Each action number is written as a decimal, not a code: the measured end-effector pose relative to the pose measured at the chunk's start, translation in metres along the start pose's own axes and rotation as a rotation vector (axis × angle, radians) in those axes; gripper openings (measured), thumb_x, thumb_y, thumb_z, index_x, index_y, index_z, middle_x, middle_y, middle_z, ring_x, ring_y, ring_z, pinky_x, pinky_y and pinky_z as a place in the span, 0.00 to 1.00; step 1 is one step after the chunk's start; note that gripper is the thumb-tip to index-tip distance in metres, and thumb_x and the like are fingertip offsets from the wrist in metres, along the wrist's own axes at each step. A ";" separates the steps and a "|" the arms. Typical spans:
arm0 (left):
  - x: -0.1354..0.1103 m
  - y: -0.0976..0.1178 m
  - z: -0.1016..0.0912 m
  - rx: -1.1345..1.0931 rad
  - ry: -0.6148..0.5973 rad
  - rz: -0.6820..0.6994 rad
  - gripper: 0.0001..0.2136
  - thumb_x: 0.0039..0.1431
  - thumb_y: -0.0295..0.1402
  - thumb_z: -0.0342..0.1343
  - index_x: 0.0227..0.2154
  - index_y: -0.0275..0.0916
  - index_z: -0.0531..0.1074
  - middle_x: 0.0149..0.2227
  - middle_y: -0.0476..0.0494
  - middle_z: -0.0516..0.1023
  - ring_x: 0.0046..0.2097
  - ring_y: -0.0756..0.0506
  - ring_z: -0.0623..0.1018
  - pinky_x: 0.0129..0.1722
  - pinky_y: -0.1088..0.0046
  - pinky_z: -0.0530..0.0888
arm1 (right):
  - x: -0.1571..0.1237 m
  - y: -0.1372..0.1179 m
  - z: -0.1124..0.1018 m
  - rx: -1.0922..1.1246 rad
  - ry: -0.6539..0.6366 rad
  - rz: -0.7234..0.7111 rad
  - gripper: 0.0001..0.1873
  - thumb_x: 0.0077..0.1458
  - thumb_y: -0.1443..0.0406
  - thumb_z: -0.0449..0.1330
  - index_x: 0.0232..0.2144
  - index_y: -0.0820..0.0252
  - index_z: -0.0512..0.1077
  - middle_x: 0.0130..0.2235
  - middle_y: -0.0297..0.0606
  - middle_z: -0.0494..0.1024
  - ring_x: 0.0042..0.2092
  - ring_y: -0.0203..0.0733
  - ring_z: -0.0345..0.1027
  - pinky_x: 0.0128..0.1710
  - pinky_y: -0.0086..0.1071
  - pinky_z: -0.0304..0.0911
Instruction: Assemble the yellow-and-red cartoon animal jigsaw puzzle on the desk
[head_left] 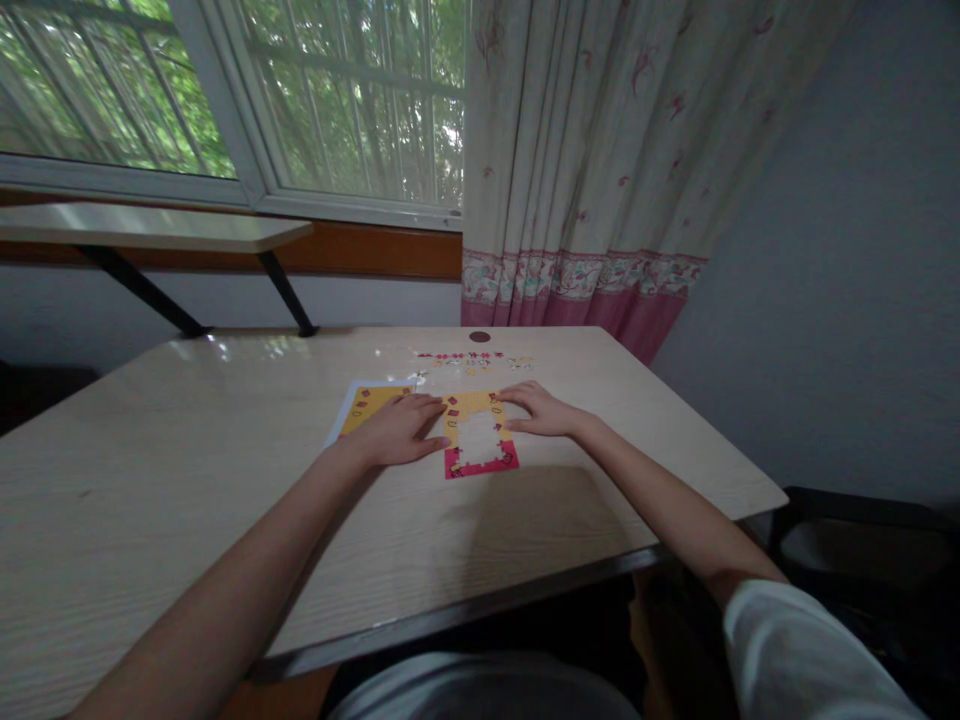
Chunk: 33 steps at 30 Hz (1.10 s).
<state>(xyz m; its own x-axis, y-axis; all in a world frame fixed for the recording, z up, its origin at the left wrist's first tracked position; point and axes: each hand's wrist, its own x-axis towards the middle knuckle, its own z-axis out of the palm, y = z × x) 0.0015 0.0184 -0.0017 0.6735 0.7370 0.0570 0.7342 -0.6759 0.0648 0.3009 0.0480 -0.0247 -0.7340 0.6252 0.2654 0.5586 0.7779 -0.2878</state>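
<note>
A partly joined jigsaw puzzle [480,467] lies flat on the table, a yellow and pink frame around a bare middle. My left hand [401,428] touches its left edge, fingers stretched and thumb apart. On the opposite side my right hand [541,410] rests fingertips at the right edge, its fingers also apart. Beneath and beyond my left hand is a yellow picture sheet [367,400] with a white border, partly covered by that hand. Loose puzzle pieces [472,362] lie in rows beyond the puzzle, pink ones farthest away.
The pale wooden table [187,480] has a dark round disc [480,337] near its back edge. A raised shelf [150,225] on black legs stands at the back left. Behind the table hang a patterned curtain [585,200] and a window. A dark chair [862,520] is at the right.
</note>
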 end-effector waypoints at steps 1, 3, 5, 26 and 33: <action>0.000 0.000 -0.001 0.001 -0.004 -0.001 0.32 0.57 0.56 0.41 0.54 0.34 0.63 0.57 0.32 0.66 0.58 0.35 0.65 0.56 0.53 0.60 | 0.001 0.001 0.000 0.008 0.011 0.005 0.29 0.55 0.52 0.57 0.54 0.62 0.65 0.54 0.48 0.69 0.55 0.47 0.61 0.56 0.44 0.51; 0.000 0.001 -0.002 0.004 -0.010 -0.010 0.33 0.57 0.56 0.41 0.55 0.34 0.63 0.57 0.32 0.65 0.58 0.35 0.65 0.56 0.53 0.60 | 0.003 0.006 -0.003 0.019 0.042 0.037 0.26 0.56 0.54 0.57 0.52 0.63 0.66 0.53 0.48 0.70 0.55 0.47 0.61 0.56 0.44 0.52; -0.001 0.001 -0.004 0.005 -0.015 -0.015 0.33 0.57 0.56 0.40 0.55 0.33 0.63 0.57 0.31 0.65 0.58 0.35 0.65 0.56 0.53 0.61 | 0.010 0.012 -0.006 0.010 0.081 0.096 0.23 0.56 0.57 0.57 0.51 0.63 0.68 0.51 0.48 0.71 0.54 0.47 0.62 0.55 0.44 0.54; 0.000 0.003 -0.005 0.000 -0.010 -0.025 0.27 0.58 0.53 0.42 0.52 0.39 0.65 0.56 0.35 0.67 0.56 0.35 0.67 0.54 0.53 0.62 | 0.031 0.011 -0.013 -0.236 -0.028 0.258 0.14 0.56 0.72 0.53 0.41 0.66 0.76 0.41 0.48 0.78 0.45 0.45 0.70 0.47 0.36 0.60; -0.001 0.005 -0.006 0.009 -0.004 -0.034 0.27 0.59 0.51 0.42 0.52 0.37 0.65 0.56 0.34 0.68 0.56 0.35 0.67 0.54 0.53 0.62 | 0.014 0.009 -0.022 -0.111 -0.024 0.427 0.09 0.50 0.71 0.59 0.33 0.62 0.78 0.34 0.41 0.79 0.36 0.40 0.71 0.38 0.31 0.63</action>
<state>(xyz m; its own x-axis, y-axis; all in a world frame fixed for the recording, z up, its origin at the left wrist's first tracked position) 0.0040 0.0138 0.0044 0.6483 0.7597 0.0510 0.7575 -0.6503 0.0574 0.3041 0.0648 -0.0032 -0.4360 0.8916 0.1223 0.8510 0.4526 -0.2664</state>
